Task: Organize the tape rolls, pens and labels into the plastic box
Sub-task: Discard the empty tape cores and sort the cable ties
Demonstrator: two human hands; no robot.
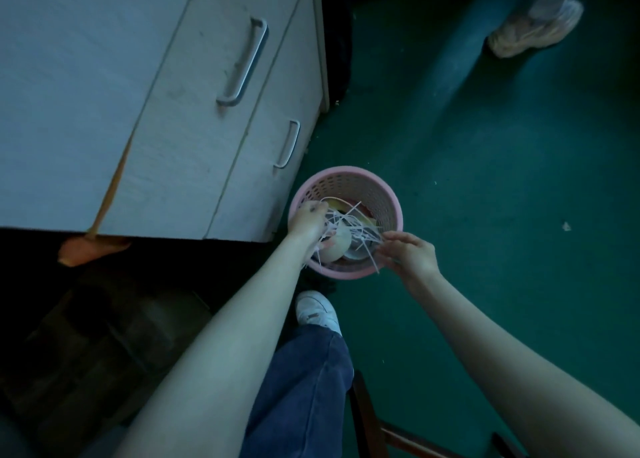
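Strips (349, 227) of pale paper hang over a pink basket (389, 198) on the green floor, so scraps likely fall inside; left hand (308, 220) clutches them, right hand (410, 255) pinches loose ends. No plastic box shows.

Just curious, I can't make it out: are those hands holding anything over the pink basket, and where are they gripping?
The left hand grips a tangle of thin white strips at its left end; the right hand pinches strands at the right.
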